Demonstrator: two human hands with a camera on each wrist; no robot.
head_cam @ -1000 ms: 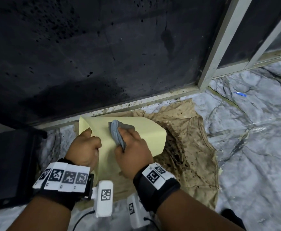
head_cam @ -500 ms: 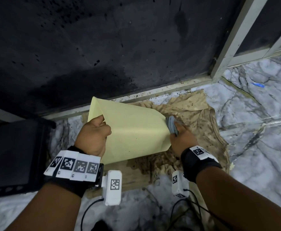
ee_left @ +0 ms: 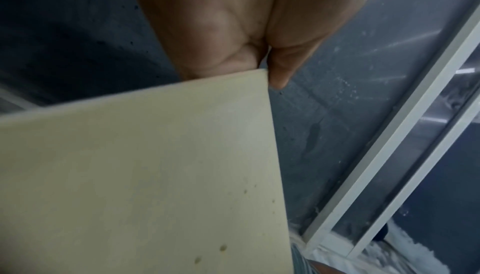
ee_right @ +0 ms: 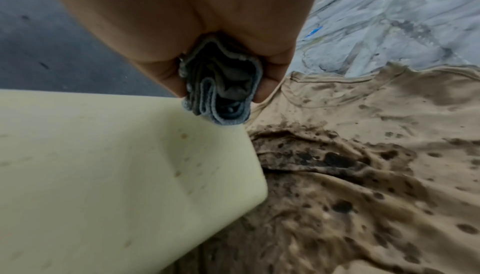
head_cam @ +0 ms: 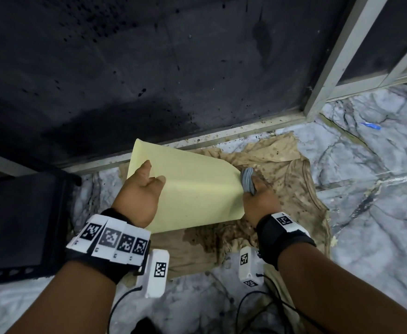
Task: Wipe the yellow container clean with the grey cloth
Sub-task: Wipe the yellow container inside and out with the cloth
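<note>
Head view: bunched grey cloth (head_cam: 247,183), clenched in right hand (head_cam: 260,203), against right edge of tilted pale-yellow plastic container (head_cam: 192,189); left hand (head_cam: 139,196) gripping upper-left rim.

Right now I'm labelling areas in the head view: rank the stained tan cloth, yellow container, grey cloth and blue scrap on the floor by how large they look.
1. Stained tan cloth, though partly covered.
2. Yellow container.
3. Grey cloth, bunched in the right hand, so mostly hidden.
4. Blue scrap, smallest, but farther away.
</note>
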